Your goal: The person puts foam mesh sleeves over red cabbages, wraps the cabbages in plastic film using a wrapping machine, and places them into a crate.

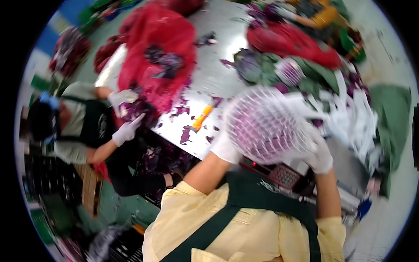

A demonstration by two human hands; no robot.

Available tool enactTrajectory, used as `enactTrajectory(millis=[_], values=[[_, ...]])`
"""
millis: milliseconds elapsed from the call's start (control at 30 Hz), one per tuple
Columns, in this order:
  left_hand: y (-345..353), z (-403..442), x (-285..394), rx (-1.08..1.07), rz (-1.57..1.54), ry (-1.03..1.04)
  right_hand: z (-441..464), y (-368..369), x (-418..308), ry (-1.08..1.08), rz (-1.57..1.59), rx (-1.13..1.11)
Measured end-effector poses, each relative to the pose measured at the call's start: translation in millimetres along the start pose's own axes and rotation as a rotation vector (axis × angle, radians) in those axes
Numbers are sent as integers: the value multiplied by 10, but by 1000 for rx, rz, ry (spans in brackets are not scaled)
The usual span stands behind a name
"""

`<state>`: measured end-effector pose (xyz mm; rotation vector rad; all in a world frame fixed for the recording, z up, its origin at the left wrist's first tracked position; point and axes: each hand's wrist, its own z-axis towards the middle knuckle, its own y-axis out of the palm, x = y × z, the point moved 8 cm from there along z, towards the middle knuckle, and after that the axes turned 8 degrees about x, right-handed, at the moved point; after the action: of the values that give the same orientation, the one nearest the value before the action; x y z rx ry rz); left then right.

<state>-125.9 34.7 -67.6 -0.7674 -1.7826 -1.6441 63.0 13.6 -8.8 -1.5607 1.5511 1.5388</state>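
A purple cabbage (264, 126) in white foam netting is held up in front of my chest, between both gloved hands. My left hand (316, 150), in a white glove, grips the netting on the right side. Against the cabbage's lower left side rests my right hand (224, 146), also gloved, its fingers mostly hidden behind the netting. Below the cabbage is a scale (283, 174) with a keypad and a red light. A yellow-handled tool (202, 118) lies on the metal table (222, 39) among purple leaf scraps.
At left a co-worker (78, 118) in gloves holds a purple cabbage (135, 109). Another person (321, 15) works at top right. Red mesh sacks (155, 30), another netted cabbage (289, 72), a loose cabbage (248, 65) and a pile of white nets (349, 120) surround the work area.
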Motion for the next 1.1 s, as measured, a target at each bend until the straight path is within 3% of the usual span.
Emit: enactTrajectory(millis=[33, 133, 200, 233, 267, 300, 333, 367, 433, 467, 500, 533, 567, 600, 633, 700, 733, 800, 867, 900, 933, 967, 1000, 1033, 1100], values=[[28, 100, 54, 6, -61, 2, 82, -7, 143, 160, 299, 35], [239, 253, 253, -8, -493, -79, 297, -72, 503, 264, -136, 153], [420, 331, 437, 56, -630, -86, 362, 35, 326, 83, 87, 207], [509, 356, 517, 44, -568, -41, 348, 94, -63, -239, -270, 154], [596, 358, 550, 31, -511, 4, 339, 130, -260, -422, -443, 143], [763, 310, 605, -66, -286, 160, 308, 164, -449, -611, -612, 163], [1016, 222, 606, -90, 122, 321, 403, 6, -404, -596, -505, 182], [1166, 117, 505, -180, 596, 213, 497, -152, -358, -584, -397, 199], [1501, -181, 266, -471, 956, 592, 795, -725, 45, -453, 36, 241], [1500, -317, 127, -639, 941, 631, 738, -803, -114, -563, -258, 342], [1245, -352, -204, -790, 740, 419, 671, -880, -268, -656, -551, 474], [1024, -350, -475, -927, 534, 204, 581, -778, -472, -750, -1042, 474], [808, -101, -469, -667, 494, 101, 465, -675, -659, -891, -1507, 512], [774, 118, -342, -456, 485, 100, 498, -994, -627, -750, -972, 406], [721, 308, -213, -245, 463, 98, 480, -1095, -644, -701, -960, 402], [1015, 831, 3, -105, 458, 251, 500, -1171, -590, -605, -890, 380], [1156, 1036, -49, -128, 439, 311, 534, -1244, -520, -605, -891, 382], [1485, 1280, -486, -305, 385, 59, 665, -1532, -245, -444, -410, 342], [1703, 1462, -1039, -541, 764, 162, 748, -1597, -308, -388, -6, 232], [1738, 1617, -1233, -470, 597, -39, 786, -1628, -337, -351, 191, 184], [1769, 1757, -1463, -404, 427, -241, 888, -1767, -350, -180, 373, 240], [1821, 1914, -1658, -417, 461, -230, 965, -1902, -358, -22, 572, 323], [1838, 2072, -1810, -420, 462, -237, 1090, -2034, -392, -21, 577, 329], [1803, 2269, -1920, -311, 442, -218, 1188, -2214, -548, -216, 230, 357], [1756, 2660, -2188, -144, 446, -157, 1596, -2753, -463, -125, 190, 375]])
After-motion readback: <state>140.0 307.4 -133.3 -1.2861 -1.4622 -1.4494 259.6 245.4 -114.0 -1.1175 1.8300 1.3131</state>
